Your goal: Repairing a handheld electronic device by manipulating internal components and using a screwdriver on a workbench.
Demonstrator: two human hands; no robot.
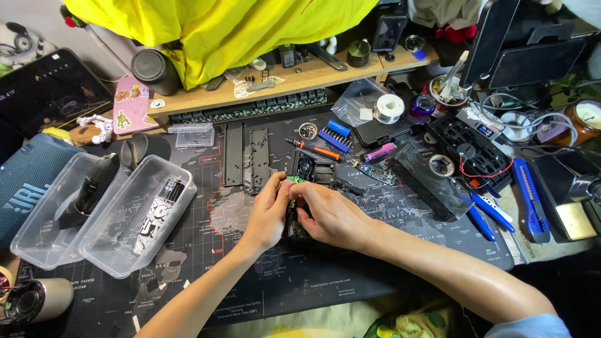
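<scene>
At the fingers: a small green circuit board (292,180) is pinched from both sides at the mat's middle, just below a black fan module (311,166).
Left hand (268,209): fingers curled together and clamped on the board's left edge.
Right hand (332,213): fingers closed on the board's right side and on a dark part under it; the part is mostly hidden by the palm.
Progress: the device is judged to be in pieces, with the board held free and loose parts spread about; how much work is left cannot be told.
Beside the hands: two black strips (246,155) are laid side by side, upright in the view, left of the fan module; one orange-handled screwdriver (319,150) and one blue bit holder (335,136) lie above it.
Further right: one black perforated tray (469,147) with a red wire, one solder spool (389,107), and two blue-handled tools (507,203) are seen.
Further left: two clear plastic tubs (100,213) are set touching, each with one dark device inside.
Underneath: a dark world-map mat (250,275) is spread over the tabletop.
Behind: one wooden shelf (282,81) is crossed by yellow cloth (219,28).
</scene>
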